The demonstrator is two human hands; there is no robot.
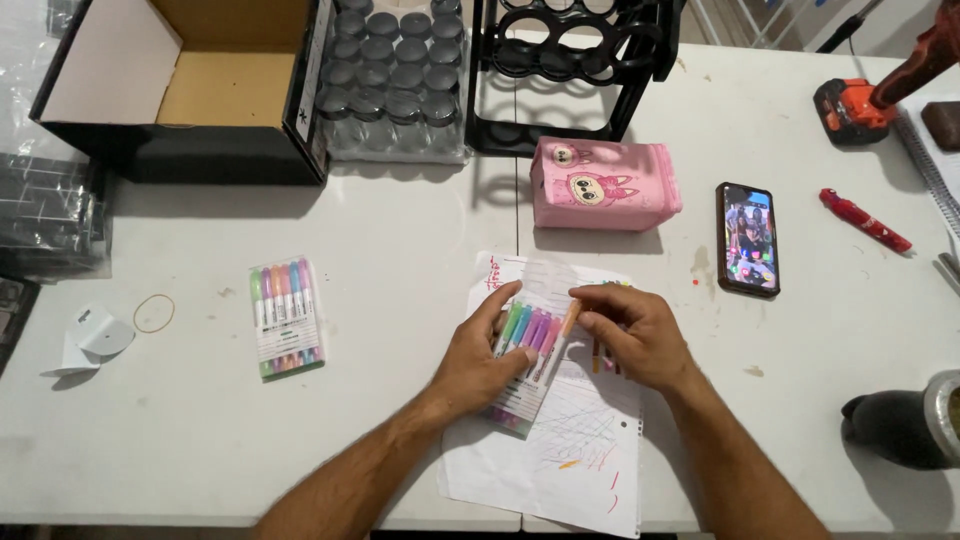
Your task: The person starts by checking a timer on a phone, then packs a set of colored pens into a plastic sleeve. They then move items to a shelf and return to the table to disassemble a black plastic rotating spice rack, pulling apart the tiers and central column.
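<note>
A: We are holding a marker pack (527,352) on a scribbled sheet (560,440), low and centre on the surface (400,250). Our left hand (478,365) is gripping its left edge, thumb running up the side and fingers curled over the pens.

B: And our right hand (632,335) is pinching an orange marker (564,330) between thumb and forefinger at the pack's right edge. More markers are lying under that palm, though we cannot tell how many.

A: At nine o'clock from the hands a second pack (286,316) is lying untouched, well apart, with a rubber band (154,313) beyond it.

B: At twelve o'clock a pink pouch (603,184) is sitting; a phone (748,238) is at two o'clock, a red pen (865,220) farther right.
</note>
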